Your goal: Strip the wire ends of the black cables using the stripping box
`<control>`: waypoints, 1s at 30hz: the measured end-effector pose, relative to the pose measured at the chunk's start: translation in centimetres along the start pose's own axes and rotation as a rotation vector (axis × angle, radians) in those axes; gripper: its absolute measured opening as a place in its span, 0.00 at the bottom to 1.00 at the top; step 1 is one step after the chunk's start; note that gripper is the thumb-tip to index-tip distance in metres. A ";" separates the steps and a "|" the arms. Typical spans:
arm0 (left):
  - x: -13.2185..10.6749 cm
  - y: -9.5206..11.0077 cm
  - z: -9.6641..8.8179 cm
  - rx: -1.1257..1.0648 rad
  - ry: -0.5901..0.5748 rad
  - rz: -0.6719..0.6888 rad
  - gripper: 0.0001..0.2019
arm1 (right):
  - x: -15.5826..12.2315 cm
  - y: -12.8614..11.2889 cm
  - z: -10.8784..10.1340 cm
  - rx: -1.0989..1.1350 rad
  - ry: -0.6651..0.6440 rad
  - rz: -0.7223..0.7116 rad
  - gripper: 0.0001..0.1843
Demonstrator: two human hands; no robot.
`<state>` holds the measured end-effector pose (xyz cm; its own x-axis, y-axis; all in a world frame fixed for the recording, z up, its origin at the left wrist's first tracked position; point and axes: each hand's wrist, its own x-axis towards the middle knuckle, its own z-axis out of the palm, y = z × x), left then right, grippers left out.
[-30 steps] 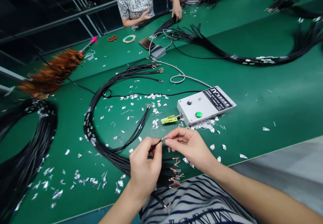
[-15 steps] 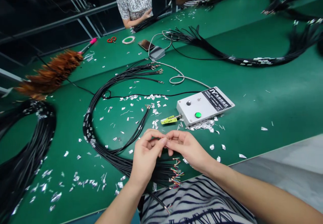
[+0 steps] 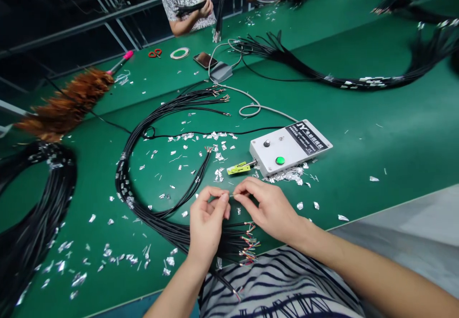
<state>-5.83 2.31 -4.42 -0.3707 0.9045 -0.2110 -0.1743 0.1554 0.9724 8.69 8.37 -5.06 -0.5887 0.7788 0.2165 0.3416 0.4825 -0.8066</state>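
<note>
My left hand is closed in a pinch, thumb against forefinger, over the bundle of black cables. A short pale strand, apparently a thin wire, bridges the small gap to my right hand, whose thumb and fingertips pinch its other end. Whether that wire belongs to one of the black cables is hidden by my left fingers. Below my hands, stripped cable ends fan out in red, green and white cores. Just beyond my fingers lies a yellow-green clip on the shaft of a white control box with a green button.
Foil scraps litter the green table. Another cable bundle lies left, near a feather duster. Scissors, a tape roll and a phone lie further back. Co-workers handle cables across the table.
My hands have drawn slightly apart, so the thin wire now shows between them. Across the table, a co-worker has lifted a cable bundle. The view has shifted slightly.
</note>
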 end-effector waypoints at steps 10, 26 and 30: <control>-0.1 0.2 -0.1 0.076 -0.066 0.030 0.09 | 0.9 -0.3 -1.1 -0.405 -0.048 -0.306 0.12; 0.5 -0.2 -0.1 0.373 -0.019 0.336 0.05 | 1.7 -0.9 -2.3 -0.674 -0.010 -0.344 0.08; 0.7 -0.3 -0.8 0.528 -0.148 0.507 0.06 | 2.2 0.2 -2.3 -0.667 -0.101 -0.466 0.12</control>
<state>-6.77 2.55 -4.89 -0.1561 0.9542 0.2554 0.4606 -0.1584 0.8734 9.11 11.09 -3.50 -0.8302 0.4148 0.3725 0.3904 0.9095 -0.1427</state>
